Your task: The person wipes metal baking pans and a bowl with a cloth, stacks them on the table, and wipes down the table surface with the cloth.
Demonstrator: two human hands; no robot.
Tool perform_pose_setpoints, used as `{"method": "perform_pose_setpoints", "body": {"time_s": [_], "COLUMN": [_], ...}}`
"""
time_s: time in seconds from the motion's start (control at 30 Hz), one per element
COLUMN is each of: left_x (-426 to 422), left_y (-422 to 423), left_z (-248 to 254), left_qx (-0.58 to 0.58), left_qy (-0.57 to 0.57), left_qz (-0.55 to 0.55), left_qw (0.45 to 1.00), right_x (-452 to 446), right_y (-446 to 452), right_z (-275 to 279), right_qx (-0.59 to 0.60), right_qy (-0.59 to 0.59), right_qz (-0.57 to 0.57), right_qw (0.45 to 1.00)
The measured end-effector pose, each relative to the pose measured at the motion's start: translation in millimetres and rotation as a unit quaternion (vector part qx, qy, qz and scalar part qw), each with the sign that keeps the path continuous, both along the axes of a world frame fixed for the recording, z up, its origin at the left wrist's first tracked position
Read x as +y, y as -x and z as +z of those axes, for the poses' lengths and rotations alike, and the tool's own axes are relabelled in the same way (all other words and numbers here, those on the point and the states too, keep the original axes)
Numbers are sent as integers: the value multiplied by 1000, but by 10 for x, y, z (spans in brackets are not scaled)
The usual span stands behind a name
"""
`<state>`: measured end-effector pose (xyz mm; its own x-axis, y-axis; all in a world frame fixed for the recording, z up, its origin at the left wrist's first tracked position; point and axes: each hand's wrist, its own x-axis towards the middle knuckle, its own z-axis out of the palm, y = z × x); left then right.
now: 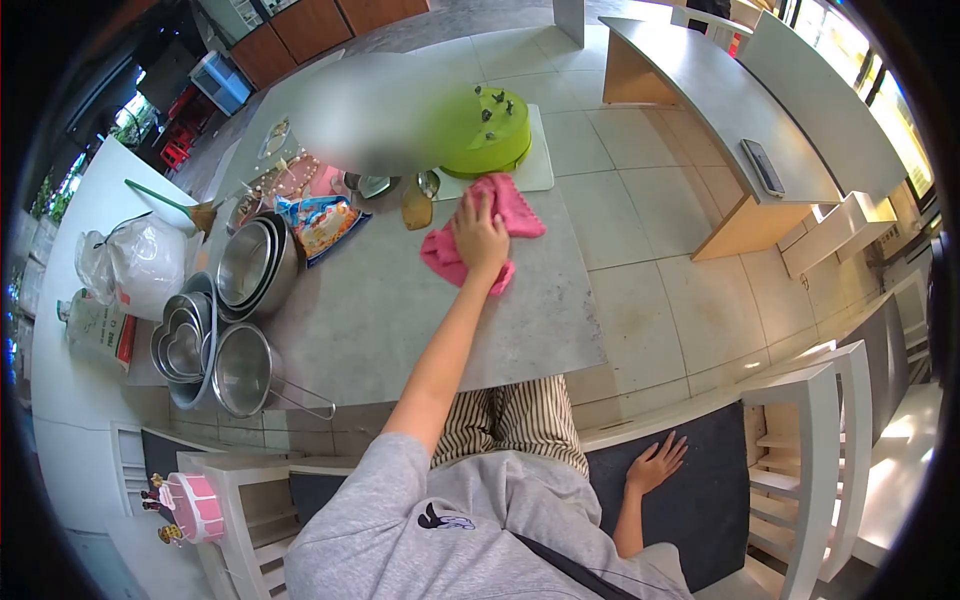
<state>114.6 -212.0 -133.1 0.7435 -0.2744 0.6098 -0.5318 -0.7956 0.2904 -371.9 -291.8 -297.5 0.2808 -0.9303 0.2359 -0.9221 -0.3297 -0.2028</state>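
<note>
My left hand [480, 236] presses down on a bunched pink cloth [525, 215] on the grey tabletop, its fingers over the folds. Just beyond the cloth, a round green cake [500, 140] with small dark pieces on top stands on a white board [541, 150]. A wooden-looking spatula [417, 207] and a metal spoon [428, 183] lie left of the cloth. Away from the table, my right hand [657, 464] rests flat on the dark bench seat [690, 510], fingers spread and holding nothing.
Nested metal bowls [245, 262], a handled metal pot [243, 370] and a blue-orange packet [322, 225] crowd the table's left side. Plastic bags [150, 265] stand farther left. A phone [763, 166] lies on another table [690, 80] at right. A blurred patch hides part of the far side.
</note>
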Motion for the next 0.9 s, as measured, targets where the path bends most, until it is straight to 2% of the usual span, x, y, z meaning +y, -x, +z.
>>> {"method": "perform_pose_setpoints", "body": {"time_s": [0.07, 0.13, 0.17, 0.2, 0.33, 0.4, 0.47, 0.57, 0.63, 0.73, 0.83, 0.9], "left_x": [-354, -643, -747, -806, -549, -105, 501, 1465, 2114, 2801, 2898, 2839], "left_y": [45, 206, 305, 427, 1070, 1340, 1412, 1125, 865, 427, 35, -220], "left_z": [-19, -19, -1, -2, 118, 192, 338, 204, 141, -49, 16, 42], "left_qx": [4, 29, 61, 95, 172, 207, 184, 79, 70, -46, 3, 54], "left_qy": [7, 54, 82, 111, 75, 80, 69, 40, 10, -60, -44, -72], "left_qz": [-21, -98, -171, -243, -529, -542, -449, -144, 106, 357, 385, 278], "left_qw": [1000, 993, 980, 959, 827, 811, 872, 986, 992, 931, 922, 956], "right_x": [10, 7, 10, 13, -2, 3, 8, -9, -9, 11, -10, 3], "right_y": [4, 11, -7, -15, 19, -10, -10, -2, 21, 1, -4, 14], "right_z": [27, 47, 49, 46, 21, 18, 17, -39, -62, -58, -61, -65], "right_qx": [1, 5, 7, 7, 4, -1, -4, 13, 19, 22, 24, 23], "right_qy": [-8, -12, -14, -14, -1, -1, 8, 18, 18, 22, 29, 30], "right_qz": [2, 1, 1, 3, 5, 12, 7, 7, 15, 17, 17, 14], "right_qw": [1000, 1000, 1000, 1000, 1000, 1000, 1000, 1000, 1000, 999, 999, 999]}}
